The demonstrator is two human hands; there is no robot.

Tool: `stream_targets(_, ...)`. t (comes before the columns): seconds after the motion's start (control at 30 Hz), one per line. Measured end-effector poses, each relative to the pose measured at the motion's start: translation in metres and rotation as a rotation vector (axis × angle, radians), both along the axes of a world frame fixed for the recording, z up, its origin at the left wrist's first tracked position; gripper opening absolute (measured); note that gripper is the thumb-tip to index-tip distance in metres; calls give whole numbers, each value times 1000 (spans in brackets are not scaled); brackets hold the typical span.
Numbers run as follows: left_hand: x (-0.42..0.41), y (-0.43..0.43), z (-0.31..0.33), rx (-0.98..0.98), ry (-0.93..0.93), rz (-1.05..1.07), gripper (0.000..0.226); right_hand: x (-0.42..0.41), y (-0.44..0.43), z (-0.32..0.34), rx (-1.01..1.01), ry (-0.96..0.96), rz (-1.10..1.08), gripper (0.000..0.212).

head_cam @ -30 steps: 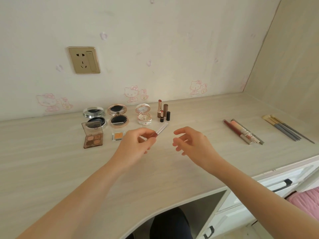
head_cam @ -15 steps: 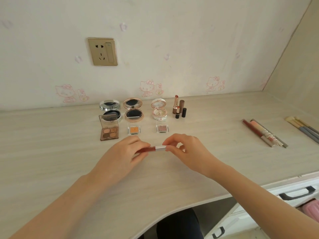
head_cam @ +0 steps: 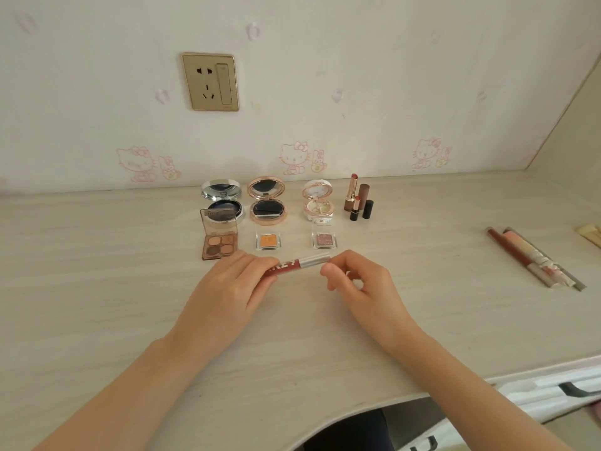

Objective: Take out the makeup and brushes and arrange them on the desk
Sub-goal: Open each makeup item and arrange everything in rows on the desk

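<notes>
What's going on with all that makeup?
A person is laying makeup out on a desk. Right now both hands hold a red lip gloss tube just above the desk: the left hand grips its red end and the right hand pinches its silver cap. Behind it, open compacts, an eyeshadow palette and lipsticks sit in rows. Pencils lie off to the right.

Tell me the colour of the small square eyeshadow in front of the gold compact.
The square eyeshadow is orange; the head view shows it.

Left hand (head_cam: 237, 288) grips tube (head_cam: 299, 263); right hand (head_cam: 367, 288) fingers curled at its end.
</notes>
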State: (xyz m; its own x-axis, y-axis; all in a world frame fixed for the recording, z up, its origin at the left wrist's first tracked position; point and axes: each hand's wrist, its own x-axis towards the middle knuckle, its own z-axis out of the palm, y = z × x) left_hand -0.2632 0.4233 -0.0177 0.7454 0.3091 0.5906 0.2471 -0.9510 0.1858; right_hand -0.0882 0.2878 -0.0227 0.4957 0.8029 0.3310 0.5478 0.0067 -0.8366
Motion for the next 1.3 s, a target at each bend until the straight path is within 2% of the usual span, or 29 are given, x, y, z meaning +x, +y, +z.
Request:
stream_targets(0.1, 3, -7, 0, -35, -3, -53, 31, 2, -3, 0, 21, 26, -53, 30)
stream_targets(0.3, 1, -14, 0, -28, 16, -59, 32, 2, -2, -3, 12, 44, -58, 24)
stream_targets(0.47, 1, -12, -1, -112, 2, -60, 30, 2, -2, -4, -79, 40, -34, 37)
stream_targets(0.57, 0, -12, -3, -156, -17, -91, 29, 2, -3, -4, -53, -3, -31, 39)
stream_targets(0.63, 1, -11, -4, -194, -44, -109, 29, 2, -4, -3, -23, -18, -40, 34)
stream_targets(0.77, 0, -6, -5, -262, -68, -112, 28, 3, -3, -4, -34, -30, 2, 4)
stream_targets(0.9, 0, -4, -7, -214, -64, -100, 26, 3, -4, -4, -25, -23, 37, 26)
stream_targets(1.07, 0, -6, -8, -193, -85, -115, 22, 0, -6, -4, -17, -71, 9, 26)
stream_targets(1.17, 0, -4, -9, -193, -76, -105, 25, -1, -6, -4, -5, -53, 35, 11)
stream_targets(1.23, 0, -3, -10, -202, -71, -97, 26, 0, -6, -4, 5, -27, 42, 18)
stream_targets(1.3, 0, -3, -10, -220, -73, -93, 25, -1, -6, -1, -25, -13, 37, 13)
